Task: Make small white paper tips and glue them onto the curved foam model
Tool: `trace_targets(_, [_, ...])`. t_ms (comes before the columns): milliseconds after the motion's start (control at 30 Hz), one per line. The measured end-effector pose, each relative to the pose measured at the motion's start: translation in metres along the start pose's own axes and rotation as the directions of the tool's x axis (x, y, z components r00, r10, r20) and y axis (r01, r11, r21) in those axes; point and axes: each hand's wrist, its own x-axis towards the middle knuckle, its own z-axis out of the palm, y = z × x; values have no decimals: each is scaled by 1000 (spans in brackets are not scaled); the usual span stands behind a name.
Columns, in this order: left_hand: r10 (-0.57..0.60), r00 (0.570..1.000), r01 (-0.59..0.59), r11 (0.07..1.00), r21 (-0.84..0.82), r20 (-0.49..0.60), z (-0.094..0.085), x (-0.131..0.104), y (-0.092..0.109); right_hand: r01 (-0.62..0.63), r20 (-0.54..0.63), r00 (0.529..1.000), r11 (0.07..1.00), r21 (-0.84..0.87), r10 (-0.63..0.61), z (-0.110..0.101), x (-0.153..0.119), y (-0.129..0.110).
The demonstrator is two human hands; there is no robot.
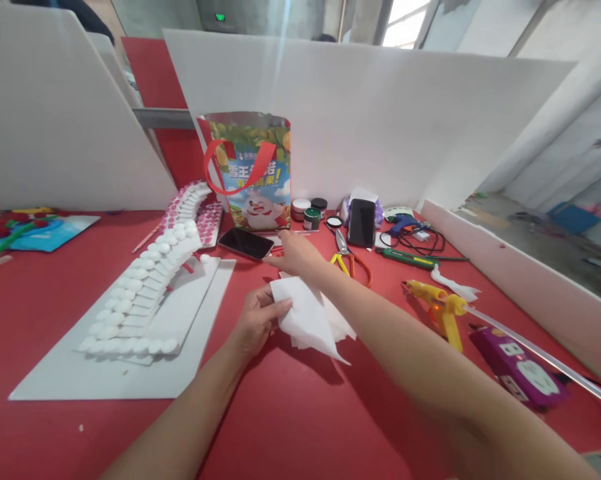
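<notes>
Thin white sheets [307,317] are pinched at their left edge between the thumb and fingers of my left hand [263,313], above the red table [280,413]. My right hand [297,253] reaches across beyond the sheets, its fingertips beside a dark phone [246,243] lying flat. Its fingers are partly hidden, and whether they hold anything I cannot make out. To the left, a white model [167,293] edged with rows of white discs stands on a white board [55,373].
A printed bag [257,173] stands behind the phone, with small jars [311,219] beside it. Scissors [341,240], another phone [361,223], a green-handled tool [409,259], a yellow glue gun [437,303] and a purple power strip [517,367] lie on the right.
</notes>
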Motion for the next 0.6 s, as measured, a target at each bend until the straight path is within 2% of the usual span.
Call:
trace_targets(100, [-29,995,26,999,30,93,1,-2,-3,26,25,999,996,-87,-24,20,28,-15])
trace_targets(233, [-34,991,28,999,45,131,2,-2,-5,37,0,999,984,-174,-37,37,40,-24])
trace_targets(367, [-37,989,29,998,61,143,5,-3,-1,-15,-39,999,973,-230,6,38,31,-26])
trace_targets(500, [-77,980,43,982,186,182,8,-5,3,-86,-80,995,961,-262,67,34,14,-24])
trace_targets(600, [-83,982,39,968,249,169,7,-5,2,-87,-85,994,958,-272,66,29,5,-19])
